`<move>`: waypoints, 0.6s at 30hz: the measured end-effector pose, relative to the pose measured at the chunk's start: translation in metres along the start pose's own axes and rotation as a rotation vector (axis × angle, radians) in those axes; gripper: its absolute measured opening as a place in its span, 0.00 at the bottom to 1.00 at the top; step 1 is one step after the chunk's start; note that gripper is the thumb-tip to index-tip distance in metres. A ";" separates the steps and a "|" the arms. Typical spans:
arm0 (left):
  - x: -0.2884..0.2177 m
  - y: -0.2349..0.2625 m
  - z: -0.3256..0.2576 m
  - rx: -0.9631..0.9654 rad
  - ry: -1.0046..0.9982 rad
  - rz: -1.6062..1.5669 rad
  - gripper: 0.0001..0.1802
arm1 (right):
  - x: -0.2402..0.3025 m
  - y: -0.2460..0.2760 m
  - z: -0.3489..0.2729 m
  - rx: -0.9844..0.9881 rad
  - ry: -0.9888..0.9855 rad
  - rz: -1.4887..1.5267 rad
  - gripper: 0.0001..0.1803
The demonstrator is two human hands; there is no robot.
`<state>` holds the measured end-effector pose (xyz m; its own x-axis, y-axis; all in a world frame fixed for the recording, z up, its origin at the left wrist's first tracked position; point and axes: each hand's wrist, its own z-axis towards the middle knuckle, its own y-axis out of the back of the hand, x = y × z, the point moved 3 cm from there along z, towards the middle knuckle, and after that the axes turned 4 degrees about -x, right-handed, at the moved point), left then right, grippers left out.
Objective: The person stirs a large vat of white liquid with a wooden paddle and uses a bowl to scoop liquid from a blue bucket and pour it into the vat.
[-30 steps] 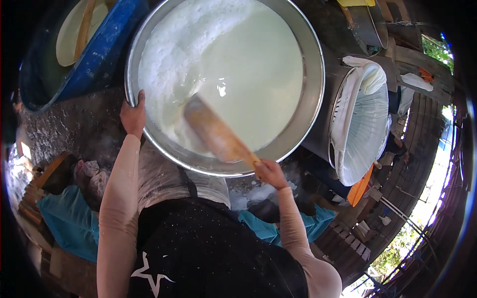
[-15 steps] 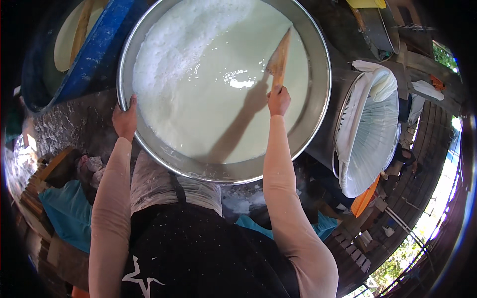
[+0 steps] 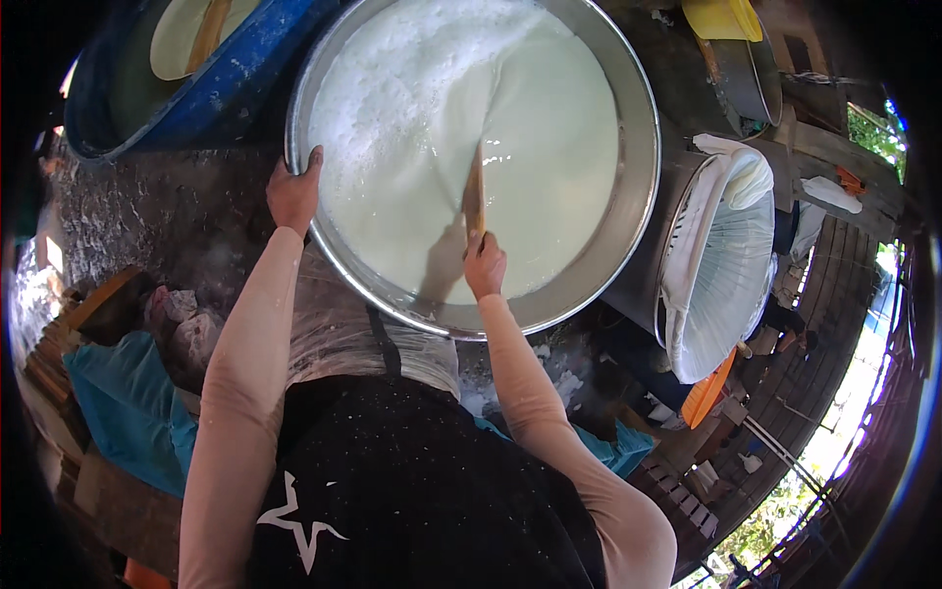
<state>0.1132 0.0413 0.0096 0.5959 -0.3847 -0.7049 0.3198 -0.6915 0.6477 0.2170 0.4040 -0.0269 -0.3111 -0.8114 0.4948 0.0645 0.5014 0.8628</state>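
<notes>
A large round metal vat [image 3: 636, 187] stands in front of me, full of milky white liquid [image 3: 549, 196] with foam on its far left part. My right hand [image 3: 486, 265] is closed around the handle of a wooden paddle [image 3: 475, 196]; the paddle's far part dips under the liquid and is hidden. At the vat's left rim, my left hand [image 3: 296, 191] grips the edge, thumb on the inside and fingers outside, partly out of sight.
A blue barrel [image 3: 211, 98] holding a pale bowl with a wooden handle stands at the far left. On the right is a cloth-lined container [image 3: 721, 265]. Behind it are a yellow object [image 3: 723, 18] and an orange piece [image 3: 708, 393]. Teal sheeting [image 3: 132, 402] lies at lower left.
My right hand has drawn the paddle left and toward me, and its blade has gone into the liquid. The foam has shifted. My left hand still holds the rim.
</notes>
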 end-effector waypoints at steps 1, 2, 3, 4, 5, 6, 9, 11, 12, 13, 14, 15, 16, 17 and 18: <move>-0.007 0.000 -0.004 0.013 0.007 -0.034 0.30 | 0.000 0.004 -0.016 0.051 -0.015 0.028 0.20; -0.006 0.001 -0.004 0.020 0.008 -0.041 0.30 | 0.003 0.009 -0.029 0.047 -0.016 0.020 0.20; -0.007 0.001 -0.003 0.012 0.000 -0.033 0.31 | 0.006 0.013 -0.041 0.089 0.020 -0.004 0.19; -0.007 0.001 -0.004 0.004 -0.008 -0.026 0.31 | 0.008 0.019 -0.052 0.131 0.057 -0.029 0.18; -0.004 -0.001 -0.003 0.014 -0.007 -0.035 0.31 | 0.012 0.026 -0.061 0.125 0.053 -0.040 0.18; -0.001 0.000 0.000 0.008 -0.008 -0.048 0.31 | 0.016 0.031 -0.069 0.160 0.089 -0.096 0.16; -0.001 0.002 -0.002 0.009 0.005 -0.032 0.31 | 0.028 0.062 -0.084 0.259 0.182 -0.140 0.14; -0.004 0.002 -0.003 0.001 -0.006 -0.042 0.30 | 0.030 0.078 -0.088 0.327 0.272 -0.096 0.11; -0.004 0.000 -0.003 0.003 -0.010 -0.042 0.30 | 0.028 0.087 -0.087 0.324 0.270 -0.095 0.11; -0.005 0.002 -0.003 -0.014 -0.025 -0.026 0.29 | 0.030 0.096 -0.084 0.381 0.300 -0.089 0.11; -0.005 0.000 -0.003 -0.028 -0.042 -0.009 0.29 | 0.026 0.105 -0.080 0.436 0.326 -0.083 0.11; -0.003 0.000 -0.002 -0.019 -0.031 0.036 0.29 | 0.015 0.111 -0.075 0.458 0.424 -0.083 0.12; -0.003 0.001 -0.002 -0.024 -0.035 0.041 0.29 | 0.010 0.123 -0.065 0.458 0.426 -0.075 0.12; -0.003 0.003 -0.004 -0.029 -0.028 0.046 0.29 | 0.002 0.135 -0.057 0.611 0.278 -0.024 0.13; -0.002 0.004 -0.002 -0.034 -0.022 0.052 0.30 | -0.008 0.145 -0.050 0.762 0.128 0.029 0.14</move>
<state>0.1147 0.0413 0.0143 0.5961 -0.4331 -0.6761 0.3138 -0.6494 0.6927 0.2765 0.4685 0.0992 -0.2046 -0.7999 0.5641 -0.6139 0.5537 0.5626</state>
